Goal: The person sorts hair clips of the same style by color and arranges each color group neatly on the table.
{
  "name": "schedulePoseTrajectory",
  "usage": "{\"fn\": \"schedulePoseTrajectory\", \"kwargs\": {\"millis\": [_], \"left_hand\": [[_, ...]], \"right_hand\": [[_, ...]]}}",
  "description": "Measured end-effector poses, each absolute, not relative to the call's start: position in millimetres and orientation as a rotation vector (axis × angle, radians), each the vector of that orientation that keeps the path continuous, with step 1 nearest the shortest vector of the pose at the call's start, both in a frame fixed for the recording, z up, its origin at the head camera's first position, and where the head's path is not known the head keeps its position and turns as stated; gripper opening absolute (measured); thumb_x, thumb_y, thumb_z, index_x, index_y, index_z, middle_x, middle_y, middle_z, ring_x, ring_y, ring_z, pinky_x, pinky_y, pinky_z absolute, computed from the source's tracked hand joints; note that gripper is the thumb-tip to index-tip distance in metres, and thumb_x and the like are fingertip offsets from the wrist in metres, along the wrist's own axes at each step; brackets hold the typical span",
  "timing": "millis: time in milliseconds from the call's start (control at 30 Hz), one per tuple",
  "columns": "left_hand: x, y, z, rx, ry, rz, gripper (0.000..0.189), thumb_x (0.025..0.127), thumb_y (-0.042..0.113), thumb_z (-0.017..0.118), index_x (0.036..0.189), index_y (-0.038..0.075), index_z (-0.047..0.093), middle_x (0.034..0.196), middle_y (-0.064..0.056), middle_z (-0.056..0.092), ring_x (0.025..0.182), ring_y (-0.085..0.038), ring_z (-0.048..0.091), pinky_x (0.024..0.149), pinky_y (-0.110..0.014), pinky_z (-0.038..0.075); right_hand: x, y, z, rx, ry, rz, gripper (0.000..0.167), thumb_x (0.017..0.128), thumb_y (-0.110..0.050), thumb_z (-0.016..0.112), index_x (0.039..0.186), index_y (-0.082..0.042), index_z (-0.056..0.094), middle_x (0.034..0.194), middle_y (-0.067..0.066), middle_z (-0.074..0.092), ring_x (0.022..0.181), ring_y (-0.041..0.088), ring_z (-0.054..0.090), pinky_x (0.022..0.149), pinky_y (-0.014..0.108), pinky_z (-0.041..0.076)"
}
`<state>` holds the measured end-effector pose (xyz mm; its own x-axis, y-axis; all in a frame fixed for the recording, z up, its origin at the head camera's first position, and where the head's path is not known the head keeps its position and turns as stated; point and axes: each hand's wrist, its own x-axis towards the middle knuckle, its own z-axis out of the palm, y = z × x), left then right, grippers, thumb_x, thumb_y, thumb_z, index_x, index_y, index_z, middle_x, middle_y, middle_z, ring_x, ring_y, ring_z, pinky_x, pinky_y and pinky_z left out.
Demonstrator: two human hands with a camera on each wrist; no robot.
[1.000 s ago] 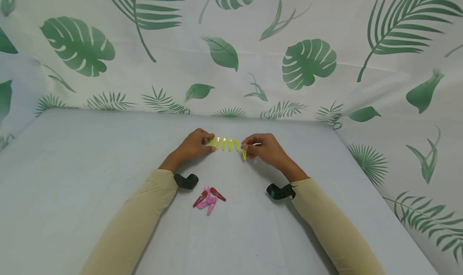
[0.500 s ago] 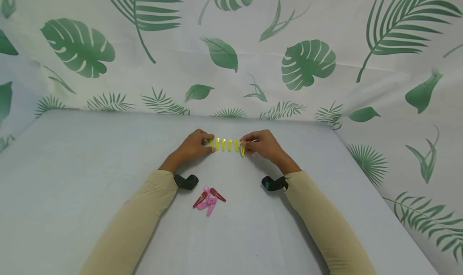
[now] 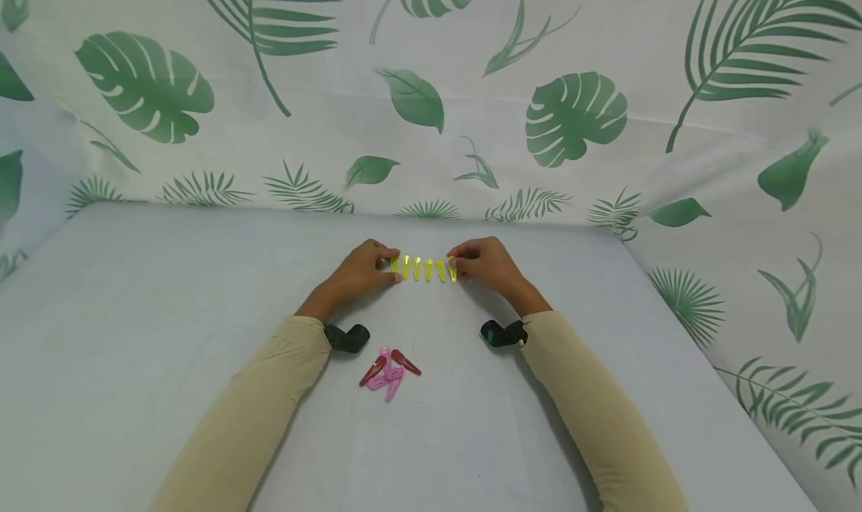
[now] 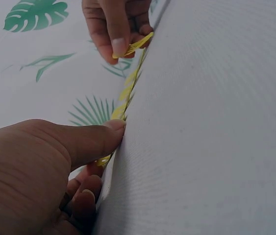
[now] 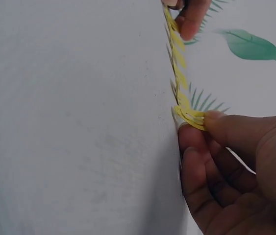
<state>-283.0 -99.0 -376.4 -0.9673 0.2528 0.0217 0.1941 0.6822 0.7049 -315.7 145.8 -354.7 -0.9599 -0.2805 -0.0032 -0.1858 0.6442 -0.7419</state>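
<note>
Six yellow snap hair clips stand in a row at the centre of the head view, on a white-covered table (image 3: 168,310). The left hand (image 3: 364,267) holds the leftmost yellow clip (image 3: 393,266), thumb and a finger at its opposite ends. The right hand (image 3: 490,265) pinches the rightmost yellow clip (image 5: 190,118) between thumb and finger; the right wrist view shows that clip tilted. Four middle yellow clips (image 3: 417,269) lie apart, side by side, between the hands. At lower centre, two red clips (image 3: 407,363) and several pink clips (image 3: 394,383) form an overlapping pile; the exact pink count is unclear. Leaf-printed sheeting (image 3: 323,134) fills the upper frame.
</note>
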Motion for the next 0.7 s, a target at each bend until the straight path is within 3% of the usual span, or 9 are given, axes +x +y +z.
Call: {"fn": "schedulePoseTrajectory", "kwargs": {"millis": [367, 700], "left_hand": [[-283.7, -99.4, -377.4, 0.388, 2.805, 1.156, 0.053, 0.091, 0.020, 0.069, 0.140, 0.007, 0.053, 0.124, -0.012, 0.051, 0.105, -0.025, 0.048, 0.086, -0.038, 0.043], [-284.2, -98.8, -378.8, 0.366, 2.798, 1.172, 0.053, 0.092, 0.019, 0.069, 0.140, 0.007, 0.053, 0.125, -0.013, 0.049, 0.107, -0.025, 0.048, 0.088, -0.039, 0.042]], "right_hand": [[-319.7, 139.8, -356.8, -0.263, 2.765, -1.164, 0.016, 0.092, -0.011, 0.067, 0.105, -0.003, 0.072, 0.101, 0.010, 0.067, 0.079, 0.019, 0.062, 0.068, 0.026, 0.052], [-321.5, 137.3, -357.8, -0.292, 2.786, -1.077, 0.017, 0.091, -0.012, 0.067, 0.105, -0.003, 0.073, 0.096, 0.010, 0.068, 0.076, 0.018, 0.060, 0.066, 0.027, 0.048]]}}
